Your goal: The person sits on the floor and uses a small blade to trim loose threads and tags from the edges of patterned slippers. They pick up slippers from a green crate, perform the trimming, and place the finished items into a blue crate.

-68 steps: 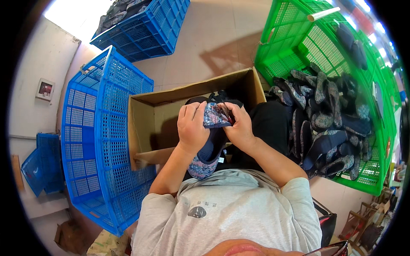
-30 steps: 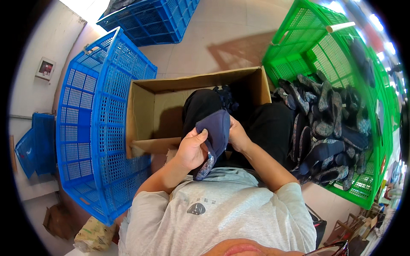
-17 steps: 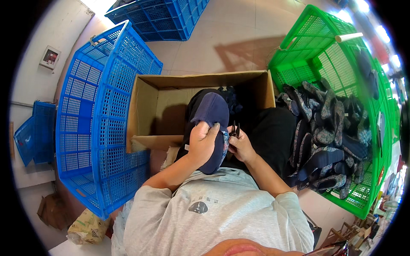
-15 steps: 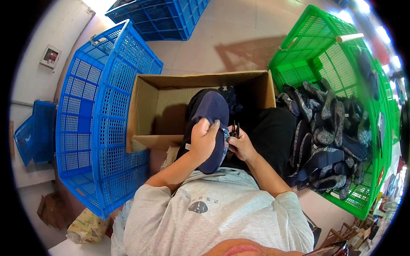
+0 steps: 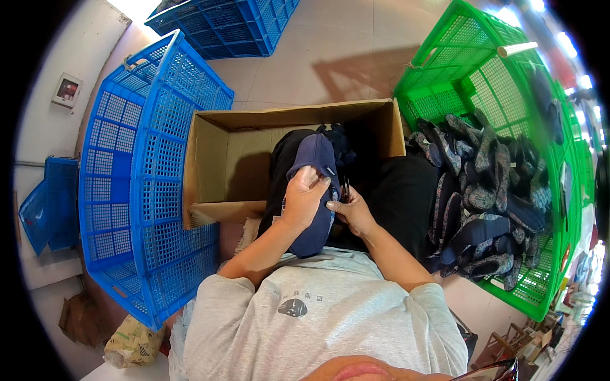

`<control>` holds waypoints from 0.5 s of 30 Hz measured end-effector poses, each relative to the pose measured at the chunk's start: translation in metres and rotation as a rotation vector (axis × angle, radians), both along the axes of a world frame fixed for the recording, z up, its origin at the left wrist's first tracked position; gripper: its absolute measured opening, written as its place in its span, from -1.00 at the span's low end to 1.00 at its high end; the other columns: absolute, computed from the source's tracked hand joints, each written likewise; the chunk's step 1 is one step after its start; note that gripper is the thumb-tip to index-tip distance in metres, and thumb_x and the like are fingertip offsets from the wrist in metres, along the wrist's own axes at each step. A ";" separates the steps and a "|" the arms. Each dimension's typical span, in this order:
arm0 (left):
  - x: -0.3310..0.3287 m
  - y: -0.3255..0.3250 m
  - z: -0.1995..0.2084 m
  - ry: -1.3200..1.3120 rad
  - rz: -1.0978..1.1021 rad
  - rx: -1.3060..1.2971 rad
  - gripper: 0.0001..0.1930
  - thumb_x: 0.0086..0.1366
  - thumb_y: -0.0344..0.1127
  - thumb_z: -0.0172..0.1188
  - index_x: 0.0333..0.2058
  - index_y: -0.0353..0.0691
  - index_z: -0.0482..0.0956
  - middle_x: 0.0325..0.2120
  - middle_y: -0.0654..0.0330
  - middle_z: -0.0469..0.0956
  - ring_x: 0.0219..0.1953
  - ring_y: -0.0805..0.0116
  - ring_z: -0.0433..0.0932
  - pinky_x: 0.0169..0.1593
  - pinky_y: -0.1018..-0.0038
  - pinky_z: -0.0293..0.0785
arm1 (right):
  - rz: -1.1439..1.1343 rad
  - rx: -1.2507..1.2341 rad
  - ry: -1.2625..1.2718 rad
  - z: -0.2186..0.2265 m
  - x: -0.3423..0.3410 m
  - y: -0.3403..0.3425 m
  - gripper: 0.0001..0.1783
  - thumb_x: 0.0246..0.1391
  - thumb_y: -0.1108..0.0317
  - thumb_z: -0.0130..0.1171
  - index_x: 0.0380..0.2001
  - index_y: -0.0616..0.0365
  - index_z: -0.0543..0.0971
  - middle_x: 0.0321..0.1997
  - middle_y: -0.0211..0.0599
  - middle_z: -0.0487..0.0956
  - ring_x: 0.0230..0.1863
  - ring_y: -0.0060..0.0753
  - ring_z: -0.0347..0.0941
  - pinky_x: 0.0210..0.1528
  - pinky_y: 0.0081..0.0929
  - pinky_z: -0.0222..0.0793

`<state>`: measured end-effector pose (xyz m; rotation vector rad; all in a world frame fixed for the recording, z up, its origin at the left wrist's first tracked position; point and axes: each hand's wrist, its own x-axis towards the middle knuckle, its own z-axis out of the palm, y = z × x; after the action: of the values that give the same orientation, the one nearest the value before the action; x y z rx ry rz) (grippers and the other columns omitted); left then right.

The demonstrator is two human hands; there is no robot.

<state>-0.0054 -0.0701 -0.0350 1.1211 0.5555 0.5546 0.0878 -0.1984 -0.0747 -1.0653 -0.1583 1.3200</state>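
A navy slipper (image 5: 314, 154) with a patterned lining lies lengthwise over my lap, its toe pointing away from me. My left hand (image 5: 301, 202) is closed on its left side, with the fingers reaching into the foot opening. Close against the slipper's right edge is my right hand (image 5: 357, 216), closed around small dark thread snips (image 5: 345, 192) whose two points stick up from the fist. The thumb of that hand touches the slipper's edge. My fingers hide part of the opening and most of the snips' handle.
An open cardboard box (image 5: 211, 165) stands beyond and around my knees, with dark material inside. At the right, a green crate (image 5: 445, 101) holds a heap of slippers (image 5: 483, 197). Blue crates stand at the left (image 5: 168, 171) and at the back (image 5: 235, 28).
The slipper has been turned a little, so its side and patterned edge show less. My left fingers sit deeper in the opening, and my right thumb has come against the slipper's edge.
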 end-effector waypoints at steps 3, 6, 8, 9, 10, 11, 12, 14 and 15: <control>0.000 -0.003 0.011 0.042 0.065 0.037 -0.82 0.33 -0.56 0.12 -0.10 -0.42 0.46 -0.23 0.22 0.54 -0.18 0.52 0.49 -0.06 0.50 0.45 | -0.102 0.052 -0.080 -0.008 -0.010 0.004 -0.69 0.02 0.49 0.42 -0.19 0.10 0.52 -0.34 -0.61 0.54 -0.42 -0.74 0.37 -0.35 -0.70 0.32; -0.022 0.001 0.042 0.235 -0.094 0.117 -0.73 0.31 -0.56 0.13 -0.01 -0.36 0.53 -0.20 0.13 0.58 -0.28 0.40 0.56 -0.15 0.51 0.50 | -0.134 0.061 -0.147 -0.013 -0.012 0.004 -0.70 0.05 0.52 0.39 -0.17 0.13 0.53 -0.28 -0.57 0.56 -0.28 -0.69 0.43 -0.15 -0.63 0.39; -0.034 0.019 0.043 0.263 0.077 0.737 -0.76 0.26 -0.57 0.18 -0.08 -0.33 0.57 -0.28 0.14 0.58 -0.39 0.38 0.56 -0.27 0.52 0.50 | -0.130 0.043 -0.183 -0.018 -0.012 0.002 -0.69 0.06 0.53 0.37 -0.14 0.15 0.53 -0.25 -0.55 0.57 -0.24 -0.68 0.44 -0.09 -0.61 0.40; -0.035 0.026 0.045 0.271 0.164 1.047 -0.77 0.24 -0.57 0.20 -0.11 -0.32 0.59 -0.31 0.14 0.58 -0.45 0.38 0.56 -0.33 0.52 0.50 | -0.129 0.036 -0.200 -0.024 -0.012 0.001 -0.69 0.07 0.53 0.37 -0.12 0.16 0.53 -0.24 -0.54 0.57 -0.23 -0.68 0.44 -0.09 -0.61 0.40; -0.034 0.030 0.047 0.318 0.214 0.947 -0.71 0.09 -0.61 0.28 -0.17 -0.29 0.62 -0.35 0.08 0.57 -0.38 0.23 0.58 -0.30 0.44 0.51 | -0.129 0.028 -0.217 -0.029 -0.012 0.000 -0.68 0.07 0.53 0.36 -0.10 0.16 0.53 -0.22 -0.53 0.58 -0.23 -0.68 0.44 -0.10 -0.61 0.40; -0.033 0.037 0.055 0.356 0.228 1.107 -0.72 0.08 -0.62 0.28 -0.19 -0.30 0.62 -0.29 0.08 0.55 -0.34 0.24 0.58 -0.25 0.46 0.53 | -0.131 0.041 -0.197 -0.028 -0.013 0.001 -0.67 0.07 0.53 0.36 -0.09 0.17 0.53 -0.21 -0.52 0.58 -0.22 -0.67 0.45 -0.09 -0.60 0.41; -0.034 0.041 0.049 0.355 0.178 0.987 -0.73 0.09 -0.62 0.28 -0.19 -0.31 0.61 -0.26 0.09 0.54 -0.32 0.28 0.58 -0.22 0.49 0.53 | -0.133 0.053 -0.177 -0.027 -0.013 0.002 -0.66 0.07 0.54 0.36 -0.07 0.17 0.53 -0.20 -0.51 0.59 -0.21 -0.66 0.46 -0.08 -0.60 0.42; -0.040 0.047 0.032 0.347 0.069 0.751 -0.74 0.11 -0.62 0.29 -0.19 -0.32 0.60 -0.24 0.12 0.53 -0.30 0.35 0.57 -0.17 0.53 0.52 | -0.146 0.074 -0.132 -0.022 -0.014 0.004 -0.63 0.07 0.54 0.35 -0.05 0.18 0.53 -0.17 -0.49 0.60 -0.19 -0.63 0.48 -0.06 -0.58 0.43; -0.044 0.049 0.026 0.341 0.009 0.634 -0.74 0.12 -0.62 0.29 -0.18 -0.33 0.59 -0.25 0.13 0.52 -0.29 0.38 0.56 -0.16 0.54 0.52 | -0.155 0.082 -0.107 -0.015 -0.014 0.006 -0.62 0.07 0.55 0.35 -0.04 0.18 0.53 -0.16 -0.48 0.61 -0.19 -0.62 0.49 -0.05 -0.57 0.44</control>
<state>-0.0492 -0.0208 -0.0092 1.8379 0.7003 0.5664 0.0736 -0.1923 -0.0900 -1.0575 -0.2043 1.1088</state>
